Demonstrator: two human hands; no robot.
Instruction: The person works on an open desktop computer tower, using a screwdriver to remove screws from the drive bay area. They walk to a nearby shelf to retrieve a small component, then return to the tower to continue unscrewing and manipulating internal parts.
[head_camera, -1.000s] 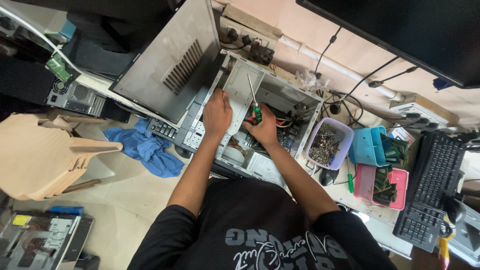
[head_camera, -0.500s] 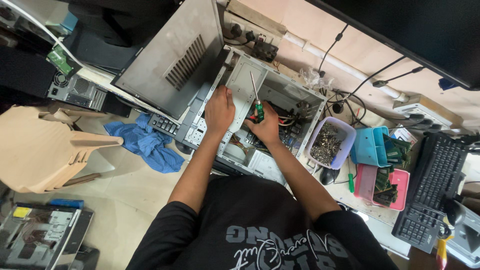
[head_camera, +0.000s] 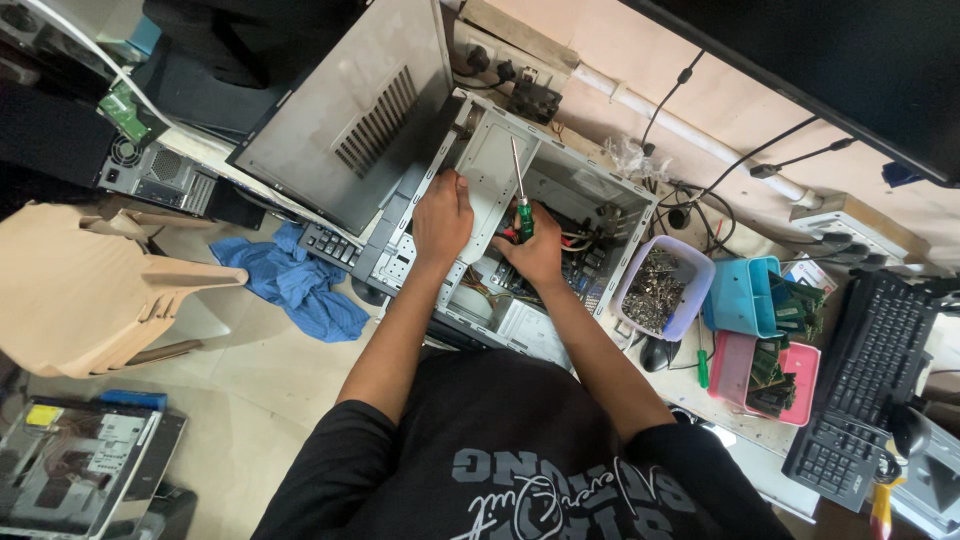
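Note:
An open grey computer case (head_camera: 590, 185) lies on its side on the bench, with cables and boards inside. My right hand (head_camera: 538, 255) is shut on a green-handled screwdriver (head_camera: 521, 195), whose shaft points up into the case. My left hand (head_camera: 442, 215) rests inside the case on a light metal bracket (head_camera: 492, 175), its fingers curled over the edge. Whether it grips the bracket is unclear. The two hands sit close together, a few centimetres apart.
A grey side panel (head_camera: 350, 110) leans at the case's left. A lilac tub of screws (head_camera: 660, 290), a teal box (head_camera: 745, 295), a pink tray (head_camera: 775, 370) and a black keyboard (head_camera: 865, 380) lie to the right. A blue cloth (head_camera: 295, 285) and beige plastic chair (head_camera: 90, 290) stand left.
Both hands stay in nearly the same place inside the case. The screwdriver has shifted only slightly, its shaft still pointing up.

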